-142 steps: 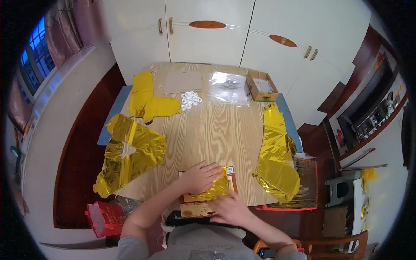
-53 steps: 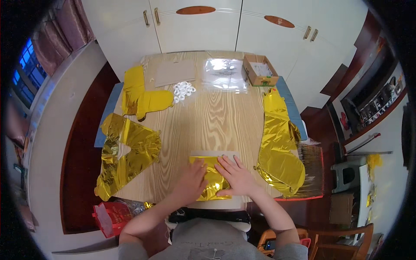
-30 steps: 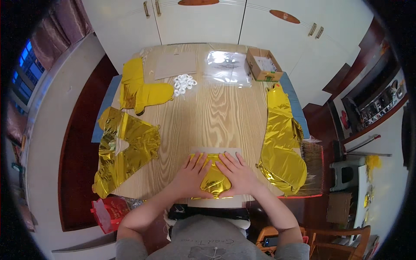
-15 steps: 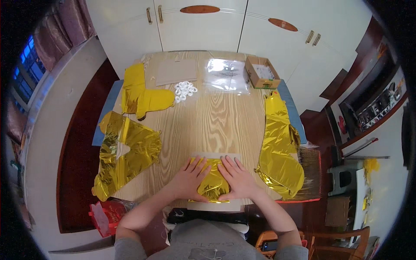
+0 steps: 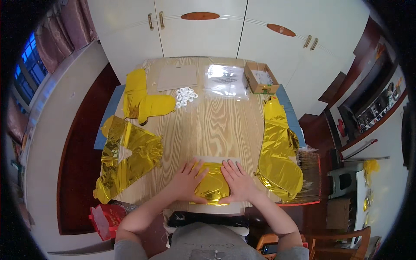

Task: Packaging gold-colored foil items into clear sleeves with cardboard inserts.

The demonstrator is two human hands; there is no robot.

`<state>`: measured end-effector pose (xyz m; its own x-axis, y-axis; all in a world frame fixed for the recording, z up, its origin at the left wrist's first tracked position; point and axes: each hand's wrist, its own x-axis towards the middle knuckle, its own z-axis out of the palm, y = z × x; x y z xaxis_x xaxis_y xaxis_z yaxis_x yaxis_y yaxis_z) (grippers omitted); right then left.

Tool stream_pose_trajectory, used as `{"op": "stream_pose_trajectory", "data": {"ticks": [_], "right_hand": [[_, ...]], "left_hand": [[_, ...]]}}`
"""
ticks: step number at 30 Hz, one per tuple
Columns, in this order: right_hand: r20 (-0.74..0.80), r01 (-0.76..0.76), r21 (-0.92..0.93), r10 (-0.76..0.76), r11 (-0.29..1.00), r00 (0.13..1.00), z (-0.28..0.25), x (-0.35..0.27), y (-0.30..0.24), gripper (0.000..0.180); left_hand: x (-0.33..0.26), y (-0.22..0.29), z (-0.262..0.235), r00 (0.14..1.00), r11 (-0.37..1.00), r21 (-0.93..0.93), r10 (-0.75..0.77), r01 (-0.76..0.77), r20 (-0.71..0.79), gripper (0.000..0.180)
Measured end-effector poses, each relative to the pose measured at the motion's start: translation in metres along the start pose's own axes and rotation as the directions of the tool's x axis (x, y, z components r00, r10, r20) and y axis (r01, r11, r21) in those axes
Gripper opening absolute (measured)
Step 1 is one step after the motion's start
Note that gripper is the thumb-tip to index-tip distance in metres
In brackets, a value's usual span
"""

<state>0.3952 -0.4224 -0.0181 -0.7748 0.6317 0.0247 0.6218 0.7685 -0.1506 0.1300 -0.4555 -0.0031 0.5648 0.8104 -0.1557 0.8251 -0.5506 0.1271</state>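
Palm down, fingers apart and clamped on nothing, the left hand (image 5: 187,181) and right hand (image 5: 239,183) are laid on opposite sides of the gold foil (image 5: 212,184), set over pale card (image 5: 216,209) at the near edge of the table (image 5: 214,125).

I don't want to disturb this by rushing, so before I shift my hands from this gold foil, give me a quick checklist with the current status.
1. Left hand flat on the gold foil: ok, on its left side.
2. Right hand flat on the foil: ok, on its right side.
3. Pale board under the foil: ok, strips show at the far and near edges.
4. Foil free of creases: not ok, some show between the hands.
5. Foil's side edges lined up: cannot tell, the hands cover them.
6. White rings away from the foil: ok, farther up the table.
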Motion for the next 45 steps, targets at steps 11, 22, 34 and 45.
{"op": "stream_pose_trajectory", "data": {"ticks": [11,22,34,45], "right_hand": [[0.043,0.001,-0.053,0.001,0.999,0.999,-0.004,-0.001,0.000,0.124],[0.074,0.391,0.135,-0.403,0.910,0.912,-0.003,0.050,-0.008,0.124],[-0.284,0.531,0.305,-0.457,0.791,0.843,0.012,0.160,0.045,0.090],[-0.549,-0.477,0.143,0.470,0.867,0.691,0.019,0.272,0.248,0.069]], "left_hand": [[-0.037,0.000,0.020,0.950,0.948,-0.249,-0.247,0.196,-0.191,0.097],[-0.135,0.066,0.048,0.706,-0.005,-0.920,-0.640,0.392,0.304,0.028],[-0.107,0.051,0.110,0.814,-0.579,-0.814,-0.459,0.030,0.356,0.026],[-0.112,0.016,0.128,0.769,-0.176,-0.974,-0.600,0.141,0.220,0.025]]}}
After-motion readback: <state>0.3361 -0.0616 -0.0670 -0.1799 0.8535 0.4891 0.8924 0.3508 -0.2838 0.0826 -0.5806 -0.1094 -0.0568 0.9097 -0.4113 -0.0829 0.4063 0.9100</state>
